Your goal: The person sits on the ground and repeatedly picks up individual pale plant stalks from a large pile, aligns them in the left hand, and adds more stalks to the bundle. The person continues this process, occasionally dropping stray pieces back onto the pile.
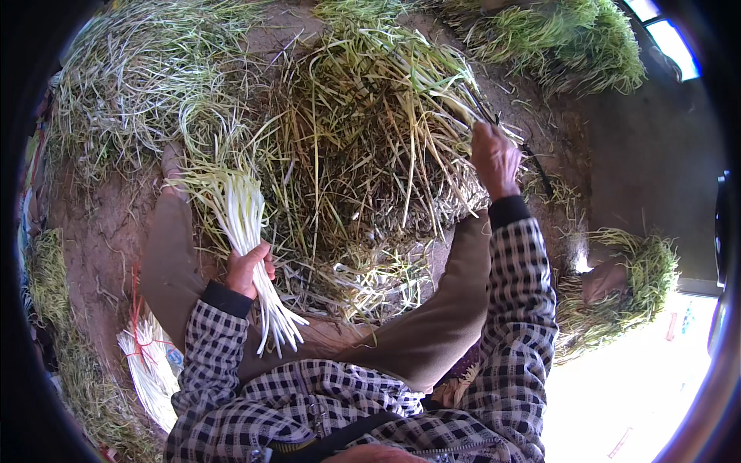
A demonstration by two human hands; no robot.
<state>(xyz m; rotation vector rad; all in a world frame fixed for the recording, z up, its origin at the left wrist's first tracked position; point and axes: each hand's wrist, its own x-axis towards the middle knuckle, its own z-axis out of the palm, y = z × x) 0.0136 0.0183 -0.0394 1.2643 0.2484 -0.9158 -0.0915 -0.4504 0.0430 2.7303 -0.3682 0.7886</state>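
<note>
My left hand (249, 269) is closed around a bunch of white-stalked leafy shoots (246, 217), which look like blanched garlic greens. Their pale yellow-green leaves fan out beyond the fist, and the white stalk ends hang over my lap. Between my spread legs lies a large heap of long green and straw-coloured shoots (370, 116). At the right edge of that heap, my right hand (496, 159) has its fingers curled on some stalks; the fingertips are hidden.
A white-stalked bundle tied with red string (147, 359) lies beside my leg at the left. More leafy heaps spread at the upper left (133, 87), upper right (556, 40) and right (651, 272). A dark thin strip (538, 168) lies on the dirt floor (104, 231) past my right hand.
</note>
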